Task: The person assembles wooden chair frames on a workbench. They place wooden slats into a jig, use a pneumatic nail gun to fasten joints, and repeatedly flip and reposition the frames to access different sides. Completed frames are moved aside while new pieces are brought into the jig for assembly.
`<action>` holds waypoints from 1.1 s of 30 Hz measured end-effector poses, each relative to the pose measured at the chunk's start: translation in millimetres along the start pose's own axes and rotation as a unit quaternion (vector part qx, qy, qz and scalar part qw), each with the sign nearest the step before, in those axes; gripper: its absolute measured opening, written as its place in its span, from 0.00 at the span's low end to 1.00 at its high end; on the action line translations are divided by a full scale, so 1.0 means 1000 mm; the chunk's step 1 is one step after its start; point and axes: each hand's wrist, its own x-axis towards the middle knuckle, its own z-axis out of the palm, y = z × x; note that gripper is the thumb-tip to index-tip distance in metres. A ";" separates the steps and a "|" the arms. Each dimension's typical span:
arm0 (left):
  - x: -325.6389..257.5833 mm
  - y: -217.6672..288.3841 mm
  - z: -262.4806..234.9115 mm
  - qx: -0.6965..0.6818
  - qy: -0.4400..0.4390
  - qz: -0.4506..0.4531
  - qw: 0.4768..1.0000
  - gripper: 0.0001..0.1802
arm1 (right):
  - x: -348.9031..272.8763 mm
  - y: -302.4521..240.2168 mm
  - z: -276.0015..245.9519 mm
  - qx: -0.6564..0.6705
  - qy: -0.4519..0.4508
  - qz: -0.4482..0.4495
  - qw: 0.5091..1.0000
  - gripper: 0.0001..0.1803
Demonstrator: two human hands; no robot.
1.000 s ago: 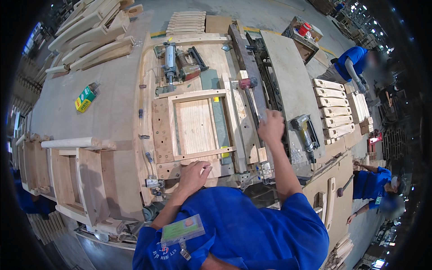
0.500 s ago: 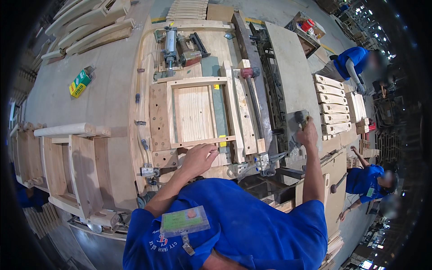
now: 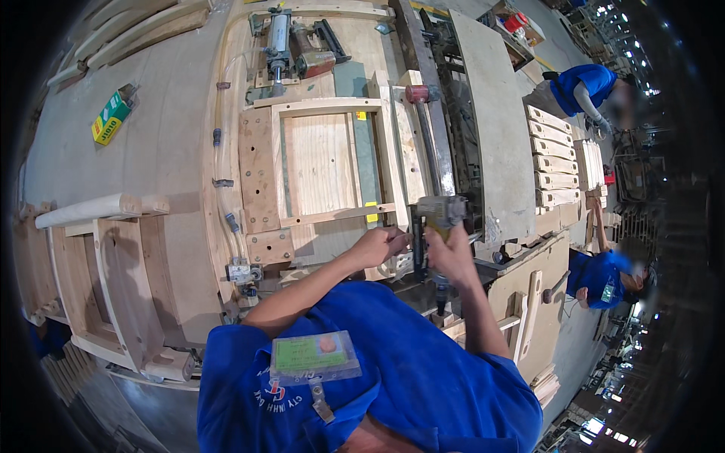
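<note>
2 hands meet at the near right corner of a wooden frame (image 3: pixel 325 162) that lies flat in a jig on the worktop (image 3: pixel 162 143). The right hand (image 3: pixel 451 253) is clenched around the grip of a nail gun (image 3: pixel 432 226), which stands upright with its grey head uppermost, just beside the frame's lower right corner. The left hand (image 3: pixel 380 245) is curled at that same corner, fingers touching the gun's dark magazine; whether it grips the magazine or only steadies it cannot be told. The frame has a plywood panel inside it and a perforated board (image 3: pixel 259 170) along its left side. Beyond the frame lies a pneumatic cylinder (image 3: pixel 277 38), and a clear hose (image 3: pixel 219 151) runs down the jig's left edge to a small valve (image 3: pixel 240 272). A green and yellow box (image 3: pixel 112 115) lies well apart on the far left of the worktop. A chair part (image 3: pixel 113 287) rests at the near left. To the right, stacked wooden pieces (image 3: pixel 555 155) sit beside a long board (image 3: pixel 495 121). 2 other people in blue (image 3: pixel 581 87) work at the right.
</note>
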 end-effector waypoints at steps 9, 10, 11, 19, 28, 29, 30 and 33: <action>0.018 -0.012 0.002 0.018 0.094 -0.070 0.993 0.28 | 0.018 0.011 0.040 -0.116 -0.014 -0.016 0.993 0.21; 0.020 -0.015 0.003 0.010 0.098 -0.064 0.993 0.27 | 0.017 0.010 0.041 -0.120 -0.007 -0.016 0.993 0.21; 0.021 -0.017 0.004 0.003 0.101 -0.058 0.993 0.27 | 0.017 0.009 0.043 -0.122 0.000 -0.014 0.992 0.20; 0.028 -0.032 0.007 -0.082 0.077 -0.063 0.992 0.23 | 0.020 0.009 0.047 -0.146 -0.021 -0.026 0.989 0.21; 0.018 0.010 -0.008 0.014 0.088 -0.090 0.992 0.23 | 0.037 0.020 0.037 -0.068 -0.026 -0.012 0.997 0.19; 0.019 0.019 -0.012 0.036 0.103 -0.095 0.990 0.23 | 0.045 0.013 0.036 -0.042 -0.034 0.007 0.999 0.19; 0.024 0.026 -0.017 0.045 0.135 -0.086 0.986 0.23 | 0.053 0.000 0.035 -0.016 -0.040 0.027 0.999 0.18; 0.045 0.049 -0.033 0.042 0.224 -0.052 0.972 0.20 | 0.099 -0.032 0.041 0.061 -0.016 0.028 0.998 0.15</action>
